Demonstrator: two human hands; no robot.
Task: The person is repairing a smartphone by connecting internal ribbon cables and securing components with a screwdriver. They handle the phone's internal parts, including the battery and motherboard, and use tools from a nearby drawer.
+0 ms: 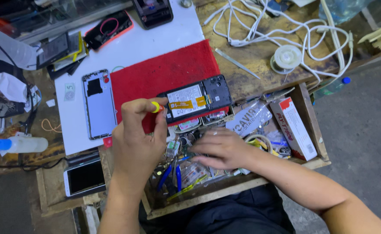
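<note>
Pinched between thumb and fingers of the left hand point(136, 136), a small tool with a yellow cap point(155, 106) sits in a closed grip, touching the near left end of the opened phone point(195, 101), which lies back-off on the red mat point(155, 73) on the table point(259, 58). Keeping that tool upright and the pressure light would likely serve best. The wrist rises steeply from below. The right hand point(220, 149) lies flat, fingers spread and holding nothing, over the parts in the open drawer point(309, 121), forearm angled in from the right.
</note>
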